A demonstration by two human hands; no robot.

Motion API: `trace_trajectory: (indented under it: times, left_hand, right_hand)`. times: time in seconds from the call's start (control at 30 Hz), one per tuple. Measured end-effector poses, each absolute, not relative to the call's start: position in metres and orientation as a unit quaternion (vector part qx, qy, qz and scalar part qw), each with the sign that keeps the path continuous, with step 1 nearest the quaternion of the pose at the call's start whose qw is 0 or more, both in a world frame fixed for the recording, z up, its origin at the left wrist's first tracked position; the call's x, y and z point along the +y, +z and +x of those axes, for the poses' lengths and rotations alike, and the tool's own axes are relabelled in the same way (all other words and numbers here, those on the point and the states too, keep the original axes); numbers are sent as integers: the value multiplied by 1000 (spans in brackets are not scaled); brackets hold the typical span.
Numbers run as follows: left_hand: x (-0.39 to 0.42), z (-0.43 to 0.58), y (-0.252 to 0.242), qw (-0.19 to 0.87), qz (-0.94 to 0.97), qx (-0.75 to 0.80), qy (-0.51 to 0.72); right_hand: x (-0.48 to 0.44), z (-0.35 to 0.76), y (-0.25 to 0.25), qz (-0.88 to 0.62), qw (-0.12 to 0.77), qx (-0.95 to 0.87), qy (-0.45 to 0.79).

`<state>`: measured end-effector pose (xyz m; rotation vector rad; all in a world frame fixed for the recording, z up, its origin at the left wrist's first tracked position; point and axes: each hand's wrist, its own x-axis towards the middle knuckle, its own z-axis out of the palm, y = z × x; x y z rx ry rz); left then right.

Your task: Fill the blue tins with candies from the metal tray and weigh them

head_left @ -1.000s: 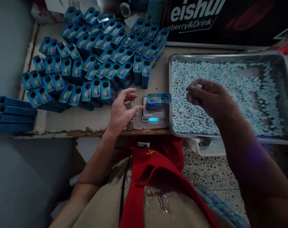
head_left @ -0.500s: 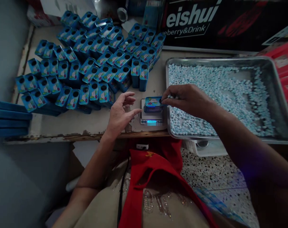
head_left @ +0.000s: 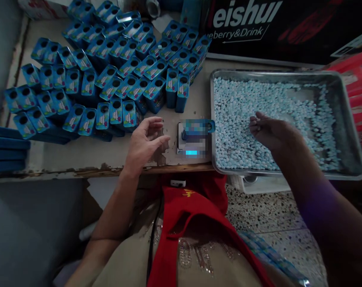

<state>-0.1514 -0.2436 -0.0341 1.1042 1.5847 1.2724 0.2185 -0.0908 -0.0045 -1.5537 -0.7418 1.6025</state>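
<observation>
My left hand (head_left: 146,141) is held over the table's front with fingers apart and nothing in it, left of a small digital scale (head_left: 181,145). On the scale rests a blue candy tin (head_left: 195,126), partly blurred, its right end by the tray's rim. My right hand (head_left: 267,129) hovers over the metal tray (head_left: 355,131), its fingers curled together with small pale candies just showing between them. How many it holds is hidden. Pale blue and white candies (head_left: 234,103) cover much of the tray floor.
Rows of upright blue tins (head_left: 109,85) with round openings fill the table's left and back. More blue tins (head_left: 7,149) are stacked at the left edge. A black printed box (head_left: 252,32) stands behind the tray, and a red crate (head_left: 358,91) is at right.
My right hand has moved right, from the tin on the scale to over the candy tray. My left hand has drawn slightly left, away from the scale, still open.
</observation>
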Motion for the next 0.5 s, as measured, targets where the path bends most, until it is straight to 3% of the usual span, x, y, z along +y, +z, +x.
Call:
trace_trajectory:
  times: [0.33,0.5]
  left_hand:
    - [-236,-139,-35,415,430,615,514]
    - [-242,-144,-42,410,412,619,529]
  right_hand:
    - [-112,182,26,-570,359,-345,653]
    - [-111,165,43,-493,304,-477,661]
